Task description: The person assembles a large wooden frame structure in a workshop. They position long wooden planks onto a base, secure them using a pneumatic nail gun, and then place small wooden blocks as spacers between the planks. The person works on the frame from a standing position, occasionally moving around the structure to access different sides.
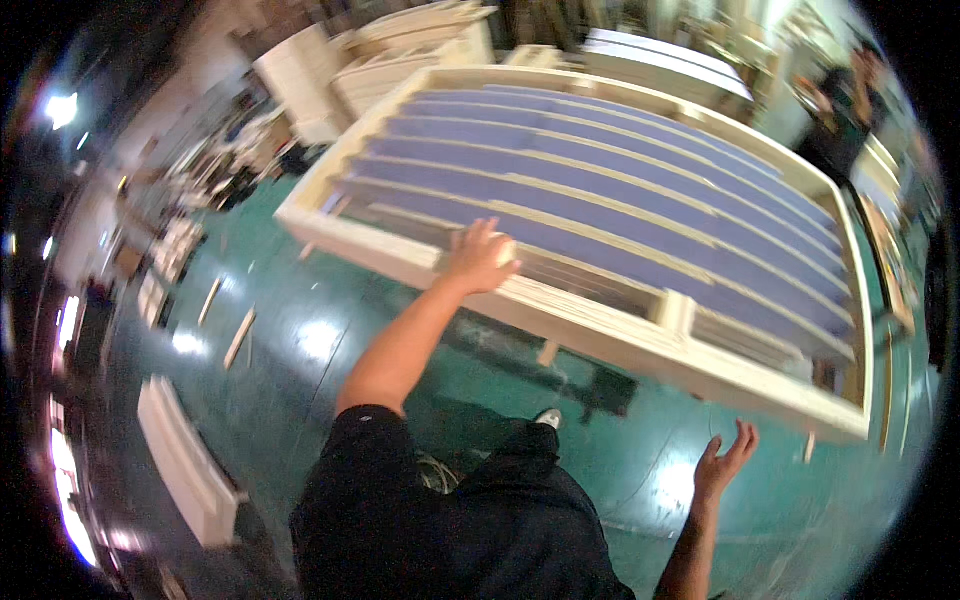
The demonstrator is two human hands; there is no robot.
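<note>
A large wooden frame (600,325) of pale timber stands in front of me, raised above the floor. Thin wooden slats (610,200) run lengthwise inside it over bluish-purple panels (450,160). My left hand (482,262) grips the near rail left of its middle, at a short pale wooden piece partly hidden under the fingers. Farther right, another short wood block (674,312) sits at the near rail. My right hand (728,462) hangs in the air below the rail's right part, fingers apart and holding nothing. Some edges are blurred.
Wood strips (240,338) and a long pale wooden piece (185,460) lie on the green floor (300,400) to the left. Stacked boards (410,55) stand behind the frame. Another person (845,110) is at the far right, beside the frame's corner.
</note>
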